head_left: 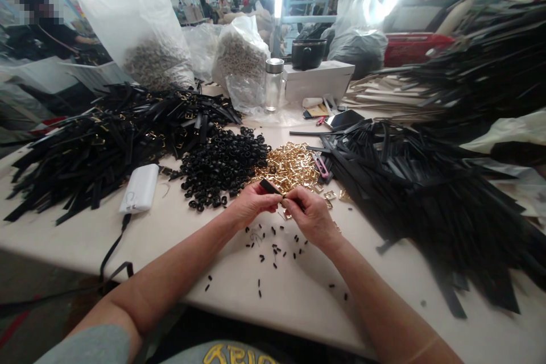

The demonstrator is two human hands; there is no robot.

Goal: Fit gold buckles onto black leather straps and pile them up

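Note:
My left hand [256, 203] is closed on a short black strap [269, 186], whose flat end sticks up past the fingers. Close against it, my right hand [310, 213] pinches at the same strap, where a bit of gold metal shows between the fingertips; most of it is hidden. Just beyond the hands lies a heap of gold buckles [294, 162]. A pile of small black loops [222, 162] sits to its left. Several tiny black pieces [275, 250] are scattered on the table below my hands.
Black straps with gold buckles [106, 136] are heaped at left, plain black straps [384, 182] at right. A white power bank [140, 187] with a cable lies at left. Behind stand a glass bottle [273, 85], a white box [318, 82] and filled plastic bags [241, 54].

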